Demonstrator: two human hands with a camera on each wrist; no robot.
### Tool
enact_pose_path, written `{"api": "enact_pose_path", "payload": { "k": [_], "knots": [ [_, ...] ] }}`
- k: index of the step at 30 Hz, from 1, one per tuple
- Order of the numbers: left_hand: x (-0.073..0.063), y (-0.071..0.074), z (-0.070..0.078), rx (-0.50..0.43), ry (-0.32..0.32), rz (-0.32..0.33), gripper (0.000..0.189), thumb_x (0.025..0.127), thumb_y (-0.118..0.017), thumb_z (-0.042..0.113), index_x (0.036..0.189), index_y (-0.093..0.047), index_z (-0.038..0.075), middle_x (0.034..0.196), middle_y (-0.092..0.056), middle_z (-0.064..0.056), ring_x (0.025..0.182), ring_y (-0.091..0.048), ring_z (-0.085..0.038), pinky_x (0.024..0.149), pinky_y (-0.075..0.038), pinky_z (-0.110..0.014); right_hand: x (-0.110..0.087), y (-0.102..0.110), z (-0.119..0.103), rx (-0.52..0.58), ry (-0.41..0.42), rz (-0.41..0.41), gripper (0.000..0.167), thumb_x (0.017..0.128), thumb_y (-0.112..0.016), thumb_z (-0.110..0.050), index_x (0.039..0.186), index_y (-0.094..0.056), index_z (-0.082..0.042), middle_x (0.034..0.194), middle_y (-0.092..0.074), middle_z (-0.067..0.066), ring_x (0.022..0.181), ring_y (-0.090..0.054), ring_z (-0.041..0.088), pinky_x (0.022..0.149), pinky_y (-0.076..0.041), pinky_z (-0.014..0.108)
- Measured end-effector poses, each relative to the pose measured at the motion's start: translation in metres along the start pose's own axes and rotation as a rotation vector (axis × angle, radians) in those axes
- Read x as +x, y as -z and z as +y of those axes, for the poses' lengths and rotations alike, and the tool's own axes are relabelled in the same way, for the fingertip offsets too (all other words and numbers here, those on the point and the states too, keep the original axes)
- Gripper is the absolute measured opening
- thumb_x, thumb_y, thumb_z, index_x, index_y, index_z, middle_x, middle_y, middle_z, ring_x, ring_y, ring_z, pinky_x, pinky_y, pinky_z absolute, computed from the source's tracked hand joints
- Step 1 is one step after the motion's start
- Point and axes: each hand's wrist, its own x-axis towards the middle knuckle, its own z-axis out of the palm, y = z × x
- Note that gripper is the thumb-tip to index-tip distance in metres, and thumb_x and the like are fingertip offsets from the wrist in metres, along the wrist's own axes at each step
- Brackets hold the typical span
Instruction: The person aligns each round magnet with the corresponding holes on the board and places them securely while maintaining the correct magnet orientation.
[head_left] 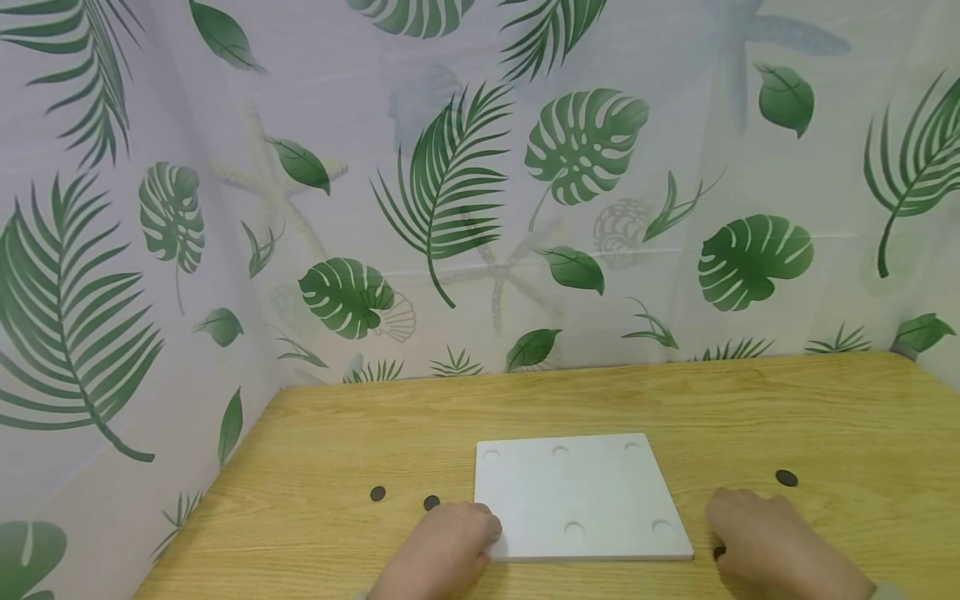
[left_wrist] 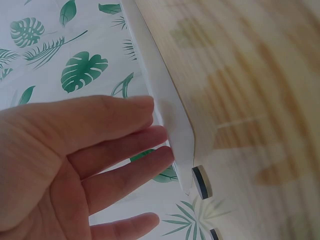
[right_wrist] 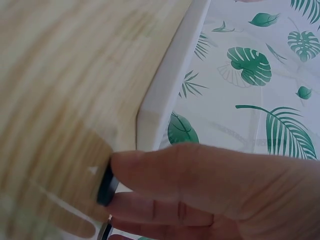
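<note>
A white board (head_left: 577,492) with round shallow recesses lies flat on the wooden table. My left hand (head_left: 448,542) is at its near left corner, fingers over the top face. In the left wrist view its thumb and fingers are extended, fingertips right at the board's edge; the corner beneath them is hidden in the head view. Right of the board, my right hand (head_left: 765,529) is low over the table. Its thumb and index finger pinch a small black disc (right_wrist: 106,184) by the sides, and part of that disc shows under the hand in the head view.
Two more black discs (head_left: 378,493) (head_left: 431,502) lie left of the board. Another black disc (head_left: 786,477) lies beyond my right hand. A leaf-patterned curtain (head_left: 465,208) hangs along the back and sides of the wooden table (head_left: 337,442).
</note>
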Motion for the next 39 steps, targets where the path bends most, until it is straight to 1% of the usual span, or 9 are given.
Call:
{"api": "enact_pose_path", "payload": {
  "k": [3, 8, 12, 16, 18, 21, 28, 31, 39],
  "knots": [
    [0.0, -0.001, 0.0, 0.001, -0.002, -0.001, 0.014, 0.071, -0.065, 0.004, 0.064, -0.058, 0.014, 0.063, -0.05, 0.01, 0.054, -0.038, -0.005, 0.051, -0.034, -0.017, 0.0, 0.0, 0.0, -0.032, 0.012, 0.004, 0.02, 0.066, -0.06, 0.003, 0.062, -0.049, -0.014, 0.068, -0.042, -0.001, 0.061, -0.035, 0.019, 0.054, -0.034, 0.037],
    [0.001, -0.001, -0.001, 0.004, -0.004, -0.004, 0.014, 0.071, -0.066, 0.006, 0.063, -0.057, 0.014, 0.062, -0.049, 0.01, 0.054, -0.038, -0.005, 0.051, -0.034, -0.017, 0.001, 0.0, 0.002, -0.094, 0.049, 0.042, 0.022, 0.064, -0.061, 0.0, 0.057, -0.049, -0.017, 0.073, -0.044, -0.002, 0.066, -0.038, 0.019, 0.063, -0.036, 0.051],
    [0.001, 0.0, -0.001, 0.02, -0.016, 0.009, 0.015, 0.07, -0.067, 0.007, 0.062, -0.057, 0.014, 0.062, -0.049, 0.01, 0.053, -0.038, -0.005, 0.05, -0.033, -0.017, 0.003, 0.003, 0.002, -0.17, 0.071, 0.095, 0.02, 0.065, -0.064, -0.007, 0.057, -0.049, -0.018, 0.09, -0.052, 0.003, 0.078, -0.049, 0.028, 0.068, -0.035, 0.061],
    [0.0, 0.001, 0.0, 0.013, -0.023, 0.025, 0.016, 0.069, -0.066, 0.006, 0.06, -0.055, 0.015, 0.06, -0.047, 0.01, 0.052, -0.037, -0.006, 0.049, -0.033, -0.017, 0.001, 0.006, 0.001, -0.235, 0.086, 0.188, 0.022, 0.062, -0.068, -0.013, 0.058, -0.046, -0.017, 0.106, -0.054, 0.014, 0.092, -0.049, 0.039, 0.069, -0.033, 0.065],
    [-0.001, 0.001, 0.0, 0.005, -0.019, 0.027, 0.017, 0.069, -0.065, 0.005, 0.06, -0.054, 0.014, 0.059, -0.046, 0.01, 0.052, -0.037, -0.006, 0.049, -0.033, -0.017, -0.001, 0.009, 0.0, -0.241, 0.091, 0.231, 0.026, 0.06, -0.069, -0.014, 0.056, -0.044, -0.017, 0.109, -0.052, 0.016, 0.095, -0.047, 0.041, 0.07, -0.031, 0.066],
    [-0.001, 0.001, 0.001, -0.01, -0.005, 0.021, 0.016, 0.069, -0.065, 0.005, 0.06, -0.054, 0.014, 0.059, -0.046, 0.009, 0.052, -0.037, -0.006, 0.05, -0.033, -0.018, -0.004, 0.012, -0.002, -0.226, 0.092, 0.262, 0.031, 0.058, -0.071, -0.015, 0.052, -0.04, -0.017, 0.114, -0.05, 0.019, 0.1, -0.044, 0.043, 0.071, -0.028, 0.067],
    [-0.002, 0.002, 0.001, -0.024, -0.004, -0.003, 0.015, 0.071, -0.064, 0.005, 0.062, -0.056, 0.014, 0.06, -0.046, 0.01, 0.053, -0.037, -0.006, 0.051, -0.034, -0.018, -0.003, 0.016, -0.012, -0.218, 0.123, 0.307, 0.031, 0.057, -0.072, -0.018, 0.052, -0.04, -0.019, 0.114, -0.05, 0.02, 0.1, -0.045, 0.044, 0.072, -0.028, 0.068],
    [-0.002, 0.001, 0.001, -0.018, -0.011, 0.006, 0.016, 0.07, -0.064, 0.005, 0.061, -0.055, 0.014, 0.059, -0.045, 0.01, 0.052, -0.037, -0.006, 0.05, -0.033, -0.018, 0.0, 0.017, -0.019, -0.205, 0.143, 0.338, 0.031, 0.056, -0.071, -0.017, 0.051, -0.041, -0.019, 0.114, -0.051, 0.019, 0.1, -0.046, 0.042, 0.073, -0.029, 0.067],
    [-0.001, 0.0, 0.0, -0.024, -0.001, -0.001, 0.013, 0.071, -0.065, 0.007, 0.063, -0.056, 0.014, 0.061, -0.046, 0.01, 0.053, -0.038, -0.006, 0.052, -0.035, -0.019, 0.01, 0.028, -0.043, -0.217, 0.174, 0.337, 0.029, 0.058, -0.073, -0.018, 0.052, -0.044, -0.019, 0.114, -0.05, 0.019, 0.098, -0.046, 0.04, 0.074, -0.03, 0.066]
  ]
}}
